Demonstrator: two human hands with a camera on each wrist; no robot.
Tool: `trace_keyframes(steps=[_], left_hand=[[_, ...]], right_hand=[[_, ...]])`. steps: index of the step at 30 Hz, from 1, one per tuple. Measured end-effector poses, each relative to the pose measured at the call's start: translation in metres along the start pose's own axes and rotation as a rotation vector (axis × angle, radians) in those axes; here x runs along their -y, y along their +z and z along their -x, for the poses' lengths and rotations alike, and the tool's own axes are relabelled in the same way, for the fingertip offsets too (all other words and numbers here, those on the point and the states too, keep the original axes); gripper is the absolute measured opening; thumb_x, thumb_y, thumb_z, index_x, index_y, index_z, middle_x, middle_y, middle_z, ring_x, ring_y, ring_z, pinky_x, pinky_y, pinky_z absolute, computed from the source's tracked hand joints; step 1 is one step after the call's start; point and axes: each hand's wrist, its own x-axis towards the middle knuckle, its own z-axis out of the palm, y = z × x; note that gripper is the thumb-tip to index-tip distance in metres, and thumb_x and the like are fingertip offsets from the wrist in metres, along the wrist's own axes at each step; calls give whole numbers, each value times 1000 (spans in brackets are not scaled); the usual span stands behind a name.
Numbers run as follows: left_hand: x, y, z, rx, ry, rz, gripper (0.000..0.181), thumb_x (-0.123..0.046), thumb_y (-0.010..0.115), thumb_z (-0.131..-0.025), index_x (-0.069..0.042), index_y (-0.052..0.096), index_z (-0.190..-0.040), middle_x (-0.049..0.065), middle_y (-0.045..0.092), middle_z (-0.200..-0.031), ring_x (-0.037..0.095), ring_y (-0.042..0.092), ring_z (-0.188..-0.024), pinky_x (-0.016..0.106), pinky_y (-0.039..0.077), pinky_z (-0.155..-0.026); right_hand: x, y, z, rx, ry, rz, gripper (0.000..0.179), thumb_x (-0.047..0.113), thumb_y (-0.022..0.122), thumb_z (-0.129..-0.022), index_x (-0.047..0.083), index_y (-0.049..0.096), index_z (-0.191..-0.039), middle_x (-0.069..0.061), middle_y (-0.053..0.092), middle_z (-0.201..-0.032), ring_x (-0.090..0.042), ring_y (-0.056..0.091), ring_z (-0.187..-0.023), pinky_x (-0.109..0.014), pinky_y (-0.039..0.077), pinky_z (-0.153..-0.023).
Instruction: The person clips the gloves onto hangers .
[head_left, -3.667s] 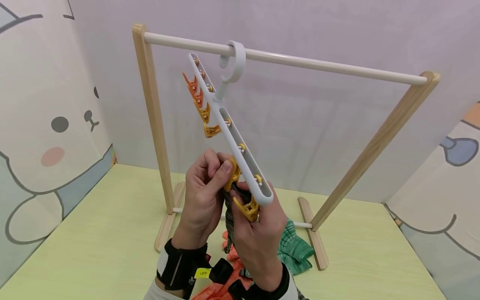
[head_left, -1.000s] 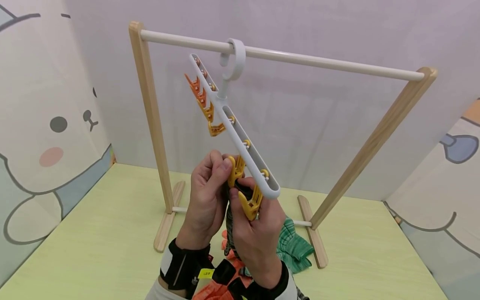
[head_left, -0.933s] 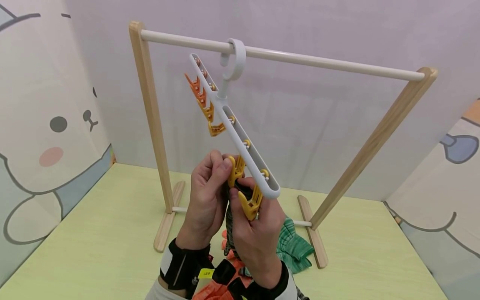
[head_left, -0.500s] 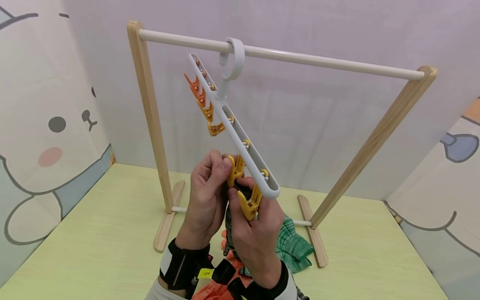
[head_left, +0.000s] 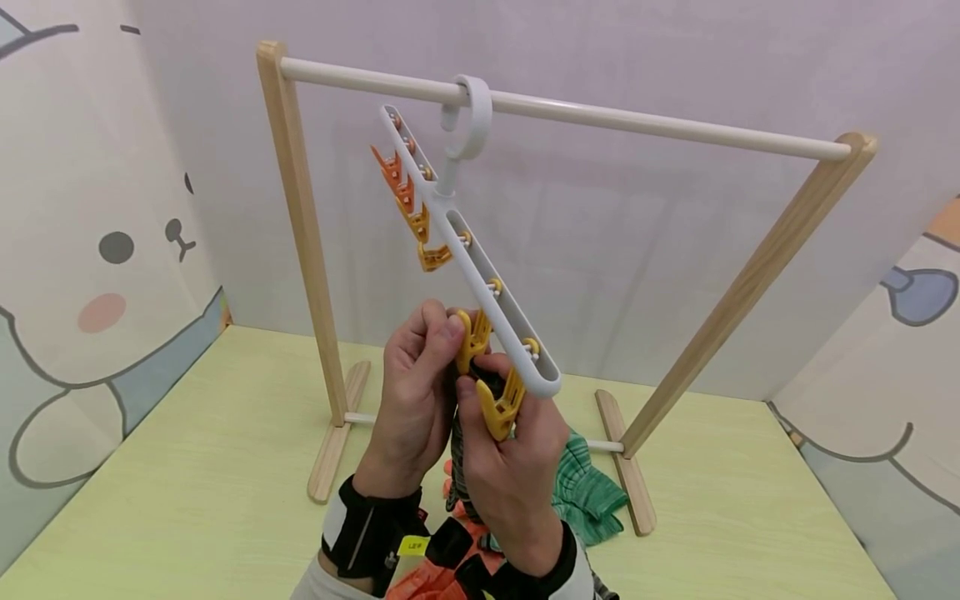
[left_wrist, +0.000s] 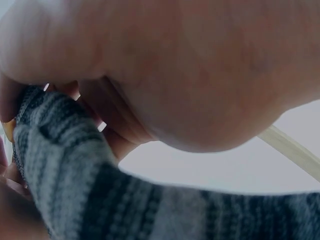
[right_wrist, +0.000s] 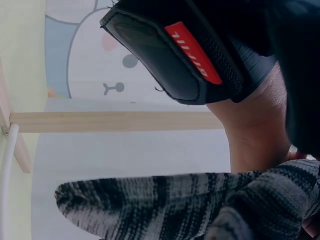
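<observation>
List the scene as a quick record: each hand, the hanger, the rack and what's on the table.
Left hand: pinching a yellow clip
Right hand: holding the striped sock, next to the end clip
Hanger: white, hooked over the rod
Rack: wooden uprights, standing on the table
On table: green fabric; orange fabric, partly hidden
Unclear: whether the pinched clip grips the sock

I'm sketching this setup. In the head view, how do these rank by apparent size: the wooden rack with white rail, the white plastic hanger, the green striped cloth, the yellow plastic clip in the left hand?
1. Rack
2. Hanger
3. Green cloth: visible part only; some is hidden
4. Yellow clip
</observation>
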Motion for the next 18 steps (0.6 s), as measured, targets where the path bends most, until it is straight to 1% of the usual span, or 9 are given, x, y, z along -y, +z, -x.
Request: trace_keyframes(steps=[6,18], left_hand=[[-1,-1,0,3,-14,16,24,-23,61,-103,-18,52,-81,-5,56,-88,11,55,-86,21,49,-75],[1,-1,0,19,-12,30,24,-23,60,-104,-17,53,-82,-4,56,-88,10,56,-84,20,50,-74]], right_hand=[[0,1,0,2,-4,-9,26,14,64,-100,-9,59,-112,-22,67,-104,-25,67,-86,-22,56,-75],[-1,2,1,4,3,-25,26,13,64,-100,-9,59,-113,-21,68,-105,-25,66,-87,-22,56,-77]])
